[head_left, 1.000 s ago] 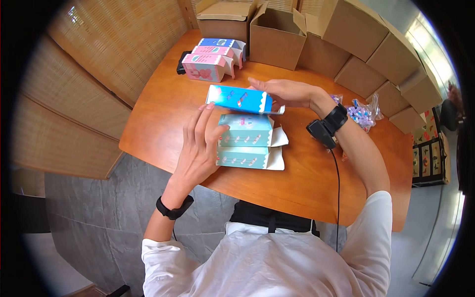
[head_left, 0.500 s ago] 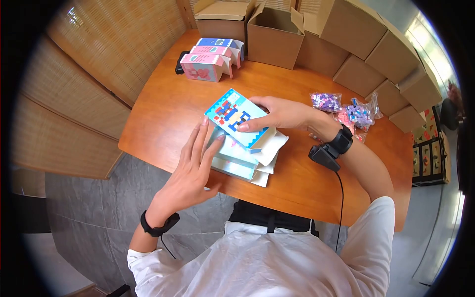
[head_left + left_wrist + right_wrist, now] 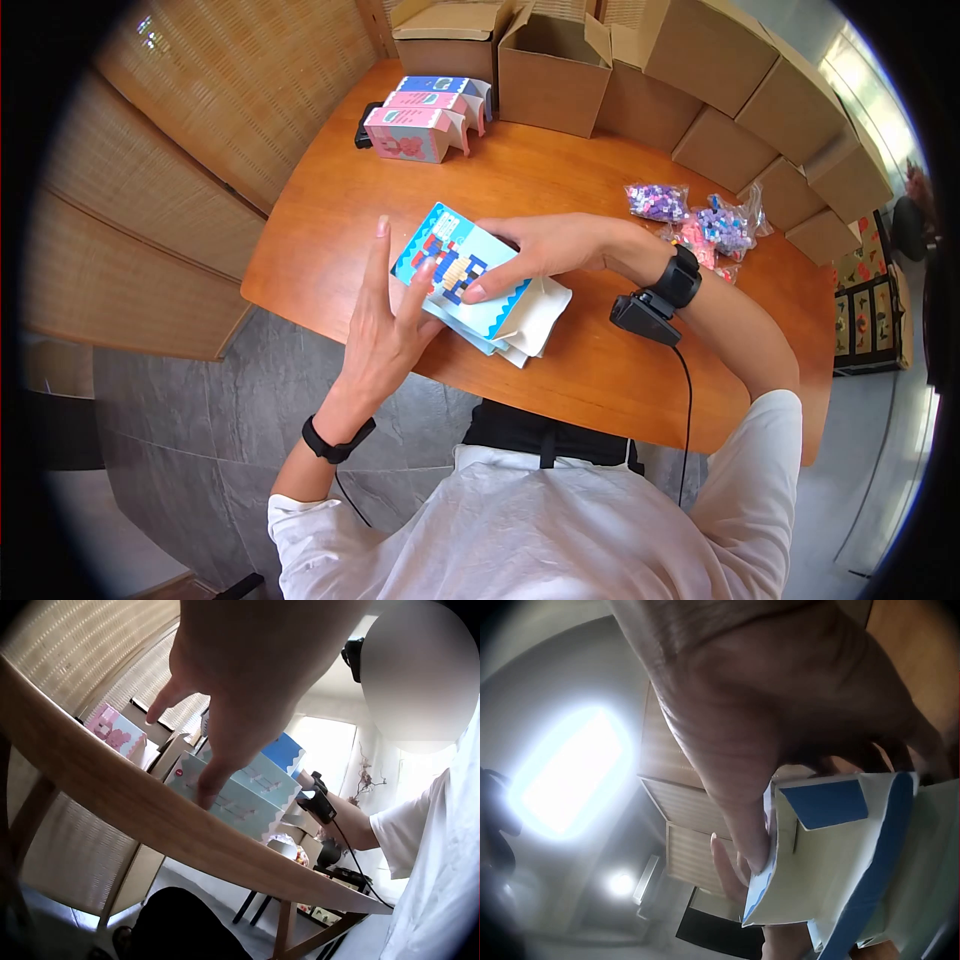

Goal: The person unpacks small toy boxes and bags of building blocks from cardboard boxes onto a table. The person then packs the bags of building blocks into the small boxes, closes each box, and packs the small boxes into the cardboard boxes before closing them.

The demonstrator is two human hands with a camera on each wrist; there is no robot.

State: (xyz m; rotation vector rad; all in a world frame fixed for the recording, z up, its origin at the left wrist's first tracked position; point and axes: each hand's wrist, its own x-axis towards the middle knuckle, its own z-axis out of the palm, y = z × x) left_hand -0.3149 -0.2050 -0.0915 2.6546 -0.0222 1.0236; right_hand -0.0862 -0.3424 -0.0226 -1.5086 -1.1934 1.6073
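My right hand (image 3: 555,248) grips a blue box (image 3: 470,248) with a pixel-style figure on its face. The thumb lies on that face and the fingers are on the far side. In the right wrist view, the box's flapped end (image 3: 832,862) stands open, its inside pale. Beneath it lie two teal boxes (image 3: 247,808), stacked with white flaps out to the right. My left hand (image 3: 375,340) is at the left end of this pile, fingers spread and index raised. In the left wrist view, its thumb lies against the teal side.
At the back left stand pink boxes (image 3: 405,145) and a darker blue box (image 3: 430,83) with flaps open. Clear bags of small purple and pink pieces (image 3: 655,203) lie at the right. Brown cardboard boxes (image 3: 550,90) line the table's back edge.
The blue box was tipped up with its side showing, then turned picture side up. It has come down and left onto the teal boxes, which have rotated. Left index finger has lifted.
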